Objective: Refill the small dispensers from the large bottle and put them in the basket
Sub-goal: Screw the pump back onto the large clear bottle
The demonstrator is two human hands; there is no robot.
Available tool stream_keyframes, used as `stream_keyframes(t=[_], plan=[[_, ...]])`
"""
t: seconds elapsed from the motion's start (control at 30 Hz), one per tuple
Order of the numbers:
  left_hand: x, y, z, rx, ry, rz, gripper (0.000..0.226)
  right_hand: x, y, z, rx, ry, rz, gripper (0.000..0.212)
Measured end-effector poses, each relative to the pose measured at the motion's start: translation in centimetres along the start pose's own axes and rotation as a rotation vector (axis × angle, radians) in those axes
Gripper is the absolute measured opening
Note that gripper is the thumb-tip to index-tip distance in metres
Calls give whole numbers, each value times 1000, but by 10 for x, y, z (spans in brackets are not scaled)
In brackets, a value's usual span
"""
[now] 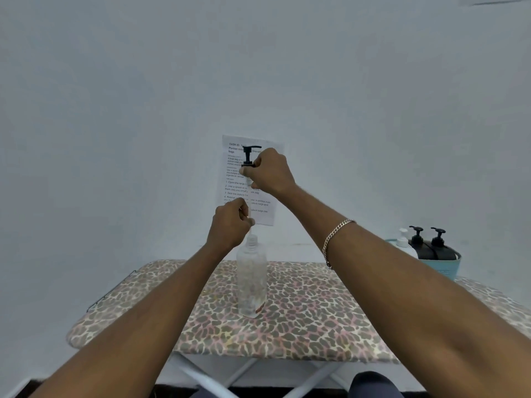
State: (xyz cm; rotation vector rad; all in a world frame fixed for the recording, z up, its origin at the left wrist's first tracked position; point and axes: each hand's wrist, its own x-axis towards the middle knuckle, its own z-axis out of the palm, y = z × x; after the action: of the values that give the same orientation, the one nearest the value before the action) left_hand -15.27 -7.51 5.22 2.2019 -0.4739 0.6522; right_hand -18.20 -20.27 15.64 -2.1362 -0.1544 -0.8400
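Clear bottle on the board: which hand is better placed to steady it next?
Probably left. The left hand pinches the tube just above the clear bottle, while the right hand is higher, holding the black pump.

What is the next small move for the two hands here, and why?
Probably lower the pump straight down: the right hand holds it high, the left hand pinches its tube just above the open neck of the clear bottle, so the tube looks aligned to slide in.
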Motion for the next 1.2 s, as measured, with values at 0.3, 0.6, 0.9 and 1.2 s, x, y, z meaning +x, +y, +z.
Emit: stream_keyframes(t=[0.3,0.6,0.9,1.2], plan=[[-46,-11,22,-11,-55,-90,89,-33,42,26,45,-45,98,37],[-82,-27,52,-33,-135,-266,106,-66,81,39,61,-100,140,40],[-89,-43,59,-153,-100,-284,76,-83,106,37,60,-183,144,35],[-88,-39,59,-252,-259,-139,71,-105,119,-3,-30,-255,47,21]])
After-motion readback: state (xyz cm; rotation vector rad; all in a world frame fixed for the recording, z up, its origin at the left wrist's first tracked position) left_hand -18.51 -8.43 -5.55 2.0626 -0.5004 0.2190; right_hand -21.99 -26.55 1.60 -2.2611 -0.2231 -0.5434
